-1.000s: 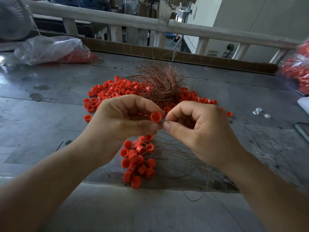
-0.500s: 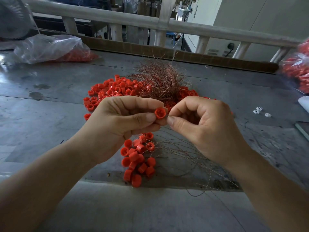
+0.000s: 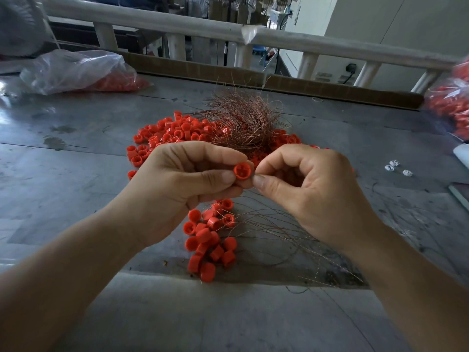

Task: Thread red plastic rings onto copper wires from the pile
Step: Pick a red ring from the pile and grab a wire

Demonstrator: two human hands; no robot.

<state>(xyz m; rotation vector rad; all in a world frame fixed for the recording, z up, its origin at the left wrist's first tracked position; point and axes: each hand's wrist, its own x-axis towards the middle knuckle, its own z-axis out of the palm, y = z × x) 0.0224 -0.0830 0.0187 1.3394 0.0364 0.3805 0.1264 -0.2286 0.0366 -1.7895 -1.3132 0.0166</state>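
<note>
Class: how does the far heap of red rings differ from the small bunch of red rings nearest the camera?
The far heap is larger and spread loosely; the near bunch is smaller and packed tight. A copper wire tangle sits on the far heap; thin wires fan out rightward from the near bunch. Both hold the same red plastic rings on the grey table.

Small manufacturing workshop: a scuffed metal-topped table carries a bulk pile of red plastic rings and tangled copper wires. Clear bags of further rings lie beside a railing.
</note>
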